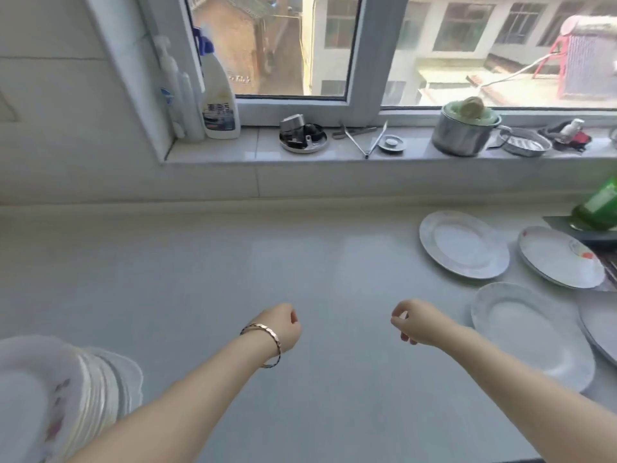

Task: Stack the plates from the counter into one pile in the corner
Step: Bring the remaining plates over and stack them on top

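The left hand (283,325) and the right hand (417,324) are side by side over the counter (217,269), fingers loosely curled and holding nothing. A bracelet (267,342) circles the left wrist. Just right of the right hand lies the near plate (531,335), its edge partly hidden by that forearm. Beyond it lie the far plate (464,243) and the flowered plate (561,257), with the cut-off plate (601,332) at the picture's edge. Back and left of the left hand, beside its forearm, stands the pile of plates (66,389).
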The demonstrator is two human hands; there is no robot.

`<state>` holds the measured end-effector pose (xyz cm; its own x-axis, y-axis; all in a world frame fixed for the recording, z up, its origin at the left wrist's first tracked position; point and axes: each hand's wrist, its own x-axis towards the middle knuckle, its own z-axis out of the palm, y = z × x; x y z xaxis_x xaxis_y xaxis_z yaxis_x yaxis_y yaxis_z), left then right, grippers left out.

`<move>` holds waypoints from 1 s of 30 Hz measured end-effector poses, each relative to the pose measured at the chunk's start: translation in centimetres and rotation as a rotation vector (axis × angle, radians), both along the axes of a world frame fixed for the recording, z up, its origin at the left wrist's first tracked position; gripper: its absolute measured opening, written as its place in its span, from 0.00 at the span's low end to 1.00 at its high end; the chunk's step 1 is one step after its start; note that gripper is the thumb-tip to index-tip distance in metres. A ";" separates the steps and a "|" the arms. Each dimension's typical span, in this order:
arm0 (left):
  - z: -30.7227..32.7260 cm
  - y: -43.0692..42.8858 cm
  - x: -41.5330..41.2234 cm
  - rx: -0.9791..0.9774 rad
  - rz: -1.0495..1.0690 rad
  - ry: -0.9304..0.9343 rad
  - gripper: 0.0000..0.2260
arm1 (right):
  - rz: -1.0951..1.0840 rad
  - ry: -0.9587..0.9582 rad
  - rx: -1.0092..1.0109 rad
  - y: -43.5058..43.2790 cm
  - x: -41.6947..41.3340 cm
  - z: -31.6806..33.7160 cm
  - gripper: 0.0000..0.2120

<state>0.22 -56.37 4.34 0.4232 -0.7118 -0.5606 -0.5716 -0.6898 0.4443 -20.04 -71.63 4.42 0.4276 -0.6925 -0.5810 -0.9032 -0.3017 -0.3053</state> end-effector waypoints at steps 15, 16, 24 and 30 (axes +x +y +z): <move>-10.3 -22.8 -27.1 0.113 0.430 0.641 0.05 | -0.334 -0.036 0.055 -17.8 -26.0 -3.6 0.06; -10.6 -23.3 -28.2 0.102 0.482 0.670 0.03 | -0.333 -0.035 0.052 -18.5 -26.7 -3.8 0.06; -10.7 -24.3 -31.1 -0.051 0.777 0.751 0.10 | -0.395 -0.106 0.000 -21.6 -29.6 -4.1 0.08; -8.6 -21.7 -29.1 -0.212 0.773 0.612 0.13 | -0.453 -0.237 -0.083 -22.6 -28.7 -3.7 0.14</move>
<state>-28.86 -78.12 -4.28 0.4924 -0.4745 -0.7296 0.3666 -0.6472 0.6684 -48.77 -94.20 0.68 0.1876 -0.8783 -0.4398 -0.8580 0.0715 -0.5086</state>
